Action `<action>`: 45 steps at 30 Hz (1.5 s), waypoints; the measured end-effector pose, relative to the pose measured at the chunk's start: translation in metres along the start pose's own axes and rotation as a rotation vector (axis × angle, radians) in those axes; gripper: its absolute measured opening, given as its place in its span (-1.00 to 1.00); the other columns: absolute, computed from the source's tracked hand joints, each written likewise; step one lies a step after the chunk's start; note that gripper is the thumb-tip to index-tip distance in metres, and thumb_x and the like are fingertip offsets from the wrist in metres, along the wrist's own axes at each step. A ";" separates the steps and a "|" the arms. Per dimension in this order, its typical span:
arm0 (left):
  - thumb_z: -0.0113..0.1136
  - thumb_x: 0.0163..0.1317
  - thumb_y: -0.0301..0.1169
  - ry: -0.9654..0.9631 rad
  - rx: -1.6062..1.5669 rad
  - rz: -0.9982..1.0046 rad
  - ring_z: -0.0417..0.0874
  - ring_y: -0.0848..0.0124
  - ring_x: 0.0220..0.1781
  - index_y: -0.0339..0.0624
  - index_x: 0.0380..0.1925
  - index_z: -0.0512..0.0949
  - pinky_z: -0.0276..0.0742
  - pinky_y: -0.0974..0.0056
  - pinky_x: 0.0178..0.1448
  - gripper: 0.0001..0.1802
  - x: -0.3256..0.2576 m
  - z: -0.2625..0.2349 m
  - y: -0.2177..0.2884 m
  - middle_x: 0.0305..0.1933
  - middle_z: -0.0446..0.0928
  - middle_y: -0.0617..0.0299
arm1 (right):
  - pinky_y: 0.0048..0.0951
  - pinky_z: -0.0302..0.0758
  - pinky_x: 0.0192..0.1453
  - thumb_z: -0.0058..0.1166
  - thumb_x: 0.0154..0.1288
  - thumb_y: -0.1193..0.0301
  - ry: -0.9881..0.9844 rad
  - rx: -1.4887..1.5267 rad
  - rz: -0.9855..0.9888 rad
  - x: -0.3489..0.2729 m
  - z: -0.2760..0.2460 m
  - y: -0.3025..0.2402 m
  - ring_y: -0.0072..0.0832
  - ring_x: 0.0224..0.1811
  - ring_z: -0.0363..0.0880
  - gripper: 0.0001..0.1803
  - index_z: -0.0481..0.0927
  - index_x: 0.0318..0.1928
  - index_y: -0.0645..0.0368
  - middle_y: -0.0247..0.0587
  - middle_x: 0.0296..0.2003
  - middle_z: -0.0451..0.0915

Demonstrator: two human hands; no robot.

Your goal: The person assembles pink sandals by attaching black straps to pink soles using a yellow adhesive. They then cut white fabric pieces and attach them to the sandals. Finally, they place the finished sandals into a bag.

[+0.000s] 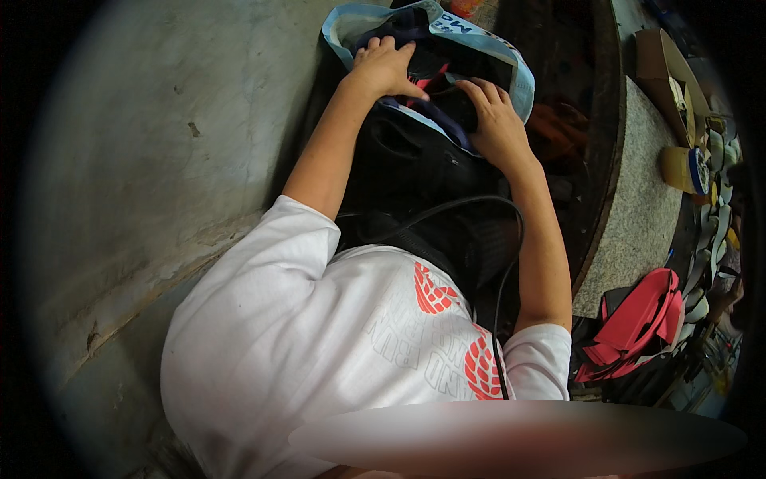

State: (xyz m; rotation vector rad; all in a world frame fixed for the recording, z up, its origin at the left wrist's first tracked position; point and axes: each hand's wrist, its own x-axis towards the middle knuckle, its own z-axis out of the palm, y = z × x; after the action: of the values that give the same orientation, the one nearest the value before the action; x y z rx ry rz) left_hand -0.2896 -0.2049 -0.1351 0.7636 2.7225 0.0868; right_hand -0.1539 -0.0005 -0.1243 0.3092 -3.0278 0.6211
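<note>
A light blue and white bag stands with its mouth open in front of me, dark cloth and a red and black item inside. My left hand reaches over the bag's left side, its thumb apart from the fingers, touching dark cloth. On the opposite side, my right hand reaches in with its fingers stretched and slightly bent. Its fingertips lie near a small grey-blue edge; its thumb is hidden. Both hands seem to hold nothing, though the dark contents hide some of the fingers.
A black bag or cloth and a black cable lie between my arms. A grey wall rises at left. At right, a speckled board bears a cardboard box and a blue-rimmed yellow tub; red straps lie nearer.
</note>
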 end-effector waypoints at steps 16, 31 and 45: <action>0.56 -0.15 -0.18 -0.206 -0.255 0.113 0.05 -0.10 0.64 0.23 0.58 0.07 0.09 0.03 0.63 0.24 -0.017 -0.013 0.002 0.61 -0.02 -0.30 | -0.06 0.52 0.26 0.43 0.07 0.03 0.086 0.118 0.207 0.058 -0.005 0.060 -0.04 0.25 0.59 -0.16 0.37 0.38 -0.33 -0.05 0.29 0.53; 0.53 -0.05 0.09 -0.180 -0.111 0.095 0.09 0.00 0.64 0.09 0.55 0.16 0.14 -0.20 0.58 0.16 -0.016 -0.005 0.008 0.59 0.15 -0.04 | 0.09 0.50 0.31 0.17 0.15 0.62 0.114 -0.147 -0.015 0.030 0.024 0.026 0.27 0.38 0.36 -0.07 0.23 0.49 -0.42 0.21 0.44 0.25; 0.57 -0.10 0.01 0.030 -0.287 0.144 0.23 0.03 0.57 -0.05 0.57 0.06 0.19 -0.20 0.54 0.26 -0.016 -0.019 -0.012 0.56 0.22 0.02 | -0.12 0.69 0.05 0.34 0.05 0.52 0.812 1.506 0.392 -0.001 -0.047 0.040 -0.17 0.04 0.63 -0.22 0.23 0.27 0.16 -0.07 0.03 0.52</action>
State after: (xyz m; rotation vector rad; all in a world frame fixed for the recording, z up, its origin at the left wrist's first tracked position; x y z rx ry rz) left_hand -0.2889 -0.2225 -0.1140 0.8749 2.5982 0.5125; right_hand -0.1616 0.0540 -0.0963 -0.4428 -1.3596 2.1944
